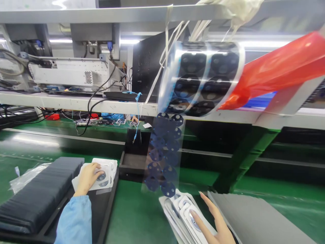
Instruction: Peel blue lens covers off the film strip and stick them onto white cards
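Note:
My left hand, in a light blue sleeve, is palm down on a loose pile of white panels. Its bent fingers grip the top panel beside a dark round part. The pile lies in a black tray. At the lower middle, my right hand has its thumb and forefinger apart. One fingertip touches, or hovers just above, a slanting stack of white panels with round lens-like parts. Just above that stack hangs a clear strip with dark blue round film stickers.
The strip comes off a sticker roll hanging at the shelf. A red plastic bag hangs beside it. A long dark foam block lies left, a grey board right. Across the green bench, another person's hand shows.

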`<state>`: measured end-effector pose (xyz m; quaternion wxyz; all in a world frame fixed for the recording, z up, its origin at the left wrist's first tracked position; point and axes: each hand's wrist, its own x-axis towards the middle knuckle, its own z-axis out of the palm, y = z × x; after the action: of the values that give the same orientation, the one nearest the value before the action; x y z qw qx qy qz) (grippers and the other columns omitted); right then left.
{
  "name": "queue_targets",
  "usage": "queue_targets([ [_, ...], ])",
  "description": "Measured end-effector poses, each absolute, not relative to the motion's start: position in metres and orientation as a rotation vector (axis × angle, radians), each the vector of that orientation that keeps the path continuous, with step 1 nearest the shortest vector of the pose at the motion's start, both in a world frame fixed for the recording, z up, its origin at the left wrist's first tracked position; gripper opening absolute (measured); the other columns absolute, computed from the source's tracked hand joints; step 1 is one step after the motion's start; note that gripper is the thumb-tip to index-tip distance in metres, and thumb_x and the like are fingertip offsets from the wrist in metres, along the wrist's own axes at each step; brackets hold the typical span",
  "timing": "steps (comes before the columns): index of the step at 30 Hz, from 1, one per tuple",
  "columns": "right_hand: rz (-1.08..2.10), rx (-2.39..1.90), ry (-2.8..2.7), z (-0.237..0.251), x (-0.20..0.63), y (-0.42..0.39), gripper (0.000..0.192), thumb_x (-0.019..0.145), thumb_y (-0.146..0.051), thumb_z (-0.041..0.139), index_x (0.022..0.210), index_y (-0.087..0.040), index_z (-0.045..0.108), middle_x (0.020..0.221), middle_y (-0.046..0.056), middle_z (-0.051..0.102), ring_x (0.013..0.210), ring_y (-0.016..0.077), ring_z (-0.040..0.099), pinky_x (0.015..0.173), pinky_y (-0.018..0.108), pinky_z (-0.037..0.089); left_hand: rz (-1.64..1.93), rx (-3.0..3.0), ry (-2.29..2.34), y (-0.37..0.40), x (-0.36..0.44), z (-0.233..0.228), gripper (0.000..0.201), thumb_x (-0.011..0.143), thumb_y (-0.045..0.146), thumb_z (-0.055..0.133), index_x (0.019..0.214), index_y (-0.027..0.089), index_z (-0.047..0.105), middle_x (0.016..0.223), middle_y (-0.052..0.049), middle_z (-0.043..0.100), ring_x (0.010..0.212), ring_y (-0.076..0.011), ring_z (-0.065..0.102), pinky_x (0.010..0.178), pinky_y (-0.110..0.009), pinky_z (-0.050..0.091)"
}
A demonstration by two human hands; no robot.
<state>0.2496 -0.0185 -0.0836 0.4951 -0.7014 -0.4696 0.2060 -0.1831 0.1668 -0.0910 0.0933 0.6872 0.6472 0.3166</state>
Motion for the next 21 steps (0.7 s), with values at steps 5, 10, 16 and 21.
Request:
queue_targets([
  [5, 0.358, -1.587, -1.272, -0.047, 0.227, -0.008, 0.06, 0.095, -0.058, 0.051, 0.145, -0.026, 0.046, 0.156, 0.01, 0.049, 0.146, 0.0349, 0.042, 0.118, 0.053, 0.039, 1.309, 1.652, 1.727, 0.151, -0.171, -0.06, 0.034, 0.07, 0.054, 0.075, 0.073, 0.024, 0.06, 0.083, -0.004, 0.075, 0.091, -0.0304, 0.069, 0.086, -0.039, 0.051],
  [10, -0.025, -1.349, -1.719, -0.031, 0.211, 0.018, 0.053, 0.097, -0.041, 0.059, 0.147, -0.03, 0.044, 0.16, 0.01, 0.043, 0.149, 0.0348, 0.038, 0.117, 0.057, 0.037, 1.39, 1.365, 1.259, 0.118, -0.13, -0.022, 0.056, 0.074, 0.066, 0.072, 0.104, 0.02, 0.06, 0.078, -0.002, 0.071, 0.07, -0.02, 0.068, 0.065, -0.03, 0.054],
  [16, -0.315, -1.218, -2.073, -0.033, 0.188, 0.053, 0.077, 0.087, -0.02, 0.071, 0.155, -0.025, 0.034, 0.166, 0.014, 0.032, 0.154, 0.0366, 0.026, 0.119, 0.064, 0.032, 1.055, 1.167, 0.8, 0.087, -0.052, -0.021, 0.035, 0.075, 0.046, 0.086, 0.088, 0.017, 0.071, 0.118, -0.012, 0.073, 0.054, -0.0067, 0.058, 0.05, -0.02, 0.049],
  [21, -0.366, -1.171, -2.057, -0.047, 0.187, 0.068, 0.072, 0.086, -0.015, 0.071, 0.152, -0.023, 0.041, 0.16, 0.016, 0.042, 0.148, 0.0382, 0.038, 0.114, 0.066, 0.037, 0.915, 0.977, 0.588, 0.077, -0.021, -0.033, 0.045, 0.069, 0.038, 0.093, 0.107, 0.02, 0.079, 0.129, -0.011, 0.067, 0.068, -0.0073, 0.065, 0.065, -0.019, 0.054],
])
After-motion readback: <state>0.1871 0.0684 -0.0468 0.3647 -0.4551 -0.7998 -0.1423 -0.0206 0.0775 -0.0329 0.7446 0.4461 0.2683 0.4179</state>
